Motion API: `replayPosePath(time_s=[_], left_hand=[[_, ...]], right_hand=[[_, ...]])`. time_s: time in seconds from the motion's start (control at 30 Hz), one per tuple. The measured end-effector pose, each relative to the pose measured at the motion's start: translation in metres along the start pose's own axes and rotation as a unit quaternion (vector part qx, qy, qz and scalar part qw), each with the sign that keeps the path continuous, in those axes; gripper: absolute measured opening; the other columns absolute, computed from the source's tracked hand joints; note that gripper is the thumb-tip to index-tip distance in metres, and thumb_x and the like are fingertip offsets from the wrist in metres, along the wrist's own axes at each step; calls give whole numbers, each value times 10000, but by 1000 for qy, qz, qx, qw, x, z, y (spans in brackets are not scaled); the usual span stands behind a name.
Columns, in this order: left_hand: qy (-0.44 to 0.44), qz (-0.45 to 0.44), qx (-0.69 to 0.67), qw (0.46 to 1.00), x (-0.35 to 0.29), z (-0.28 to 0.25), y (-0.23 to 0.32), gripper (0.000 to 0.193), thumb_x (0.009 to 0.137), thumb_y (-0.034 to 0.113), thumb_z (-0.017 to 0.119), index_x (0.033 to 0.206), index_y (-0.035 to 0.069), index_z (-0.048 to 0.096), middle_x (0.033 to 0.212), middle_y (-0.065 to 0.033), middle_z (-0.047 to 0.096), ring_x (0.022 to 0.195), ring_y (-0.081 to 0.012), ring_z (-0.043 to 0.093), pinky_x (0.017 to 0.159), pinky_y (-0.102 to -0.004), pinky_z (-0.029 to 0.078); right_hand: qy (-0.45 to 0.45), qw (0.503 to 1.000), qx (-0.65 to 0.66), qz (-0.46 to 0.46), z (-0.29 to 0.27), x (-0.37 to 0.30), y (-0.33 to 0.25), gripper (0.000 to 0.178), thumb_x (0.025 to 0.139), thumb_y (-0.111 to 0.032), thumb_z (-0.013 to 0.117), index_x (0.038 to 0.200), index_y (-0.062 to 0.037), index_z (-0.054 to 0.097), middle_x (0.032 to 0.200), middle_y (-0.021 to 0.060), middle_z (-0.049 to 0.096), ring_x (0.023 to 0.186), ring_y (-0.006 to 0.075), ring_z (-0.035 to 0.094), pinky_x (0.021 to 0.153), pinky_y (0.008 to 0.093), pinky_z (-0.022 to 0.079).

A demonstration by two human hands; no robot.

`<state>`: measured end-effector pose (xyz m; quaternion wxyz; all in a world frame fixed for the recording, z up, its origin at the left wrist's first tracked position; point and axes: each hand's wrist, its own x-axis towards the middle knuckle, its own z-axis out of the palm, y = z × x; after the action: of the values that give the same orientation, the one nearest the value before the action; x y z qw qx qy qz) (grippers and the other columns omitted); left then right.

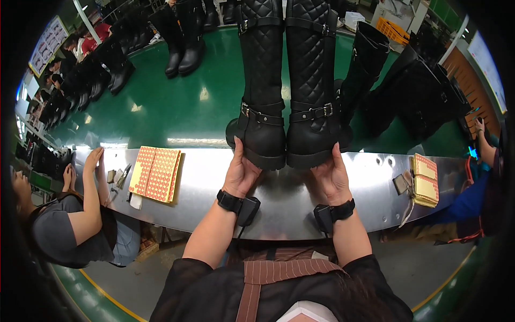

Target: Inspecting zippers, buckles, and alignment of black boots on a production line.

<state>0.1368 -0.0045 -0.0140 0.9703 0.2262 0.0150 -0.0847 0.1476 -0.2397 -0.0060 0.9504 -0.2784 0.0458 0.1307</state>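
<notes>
Two tall black quilted boots with buckled ankle straps stand upright side by side in front of me, heels toward me, at the green work surface's near edge. My left hand grips the left boot low at its heel, thumb along the outer side and fingers beneath the sole. The right boot is held the same way by my right hand. Its fingers are partly hidden under the sole. A black strapped device sits on each of my wrists.
A metal ledge borders the green surface. Sticker sheets lie left, a banded yellow stack right. More black boots stand around. A co-worker is at left; another person's hand shows at right.
</notes>
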Motion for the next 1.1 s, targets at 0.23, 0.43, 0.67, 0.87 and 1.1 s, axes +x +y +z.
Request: replayPosePath(time_s=[0.23, 0.43, 0.67, 0.87, 1.1], left_hand=[[-4, -14, -8, 1000, -5, -3, -3, 658, 945, 523, 483, 1442, 111, 359, 1424, -91, 480, 1295, -260, 479, 1080, -443, 398], [-7, -22, -24, 999, -7, -2, -4, 664, 940, 530, 487, 1440, 111, 364, 1422, -89, 483, 1293, -258, 480, 1077, -443, 401], [-2, -7, -23, 1000, 0, -2, -2, 648, 936, 521, 503, 1431, 119, 387, 1410, -77, 497, 1279, -257, 493, 1073, -448, 404], [-19, -18, -24, 999, 1, 4, 2, 668, 959, 532, 443, 1465, 113, 324, 1470, -83, 428, 1350, -255, 412, 1125, -444, 333], [-6, -16, -14, 1000, -9, -5, -4, 703, 943, 539, 473, 1469, 100, 314, 1461, -90, 438, 1340, -254, 424, 1120, -442, 336]], right_hand=[[-35, 999, 29, 16, -3, -5, 2, 527, 960, -386, 564, 1393, -114, 434, 1407, 90, 494, 1287, 268, 471, 1083, 442, 379], [-47, 997, 62, 23, -1, -6, 3, 528, 960, -383, 560, 1391, -102, 437, 1399, 103, 501, 1291, 276, 472, 1091, 451, 380], [-48, 997, 52, 27, 1, 1, 3, 539, 951, -370, 587, 1387, -99, 423, 1382, 93, 507, 1281, 261, 475, 1064, 428, 406], [-60, 998, 19, 32, 13, -5, -4, 580, 977, -434, 504, 1439, -109, 371, 1440, 91, 460, 1323, 269, 433, 1114, 460, 333], [-50, 998, 22, 31, -2, -11, 7, 571, 970, -422, 523, 1433, -120, 378, 1436, 86, 462, 1314, 274, 442, 1103, 458, 342]])
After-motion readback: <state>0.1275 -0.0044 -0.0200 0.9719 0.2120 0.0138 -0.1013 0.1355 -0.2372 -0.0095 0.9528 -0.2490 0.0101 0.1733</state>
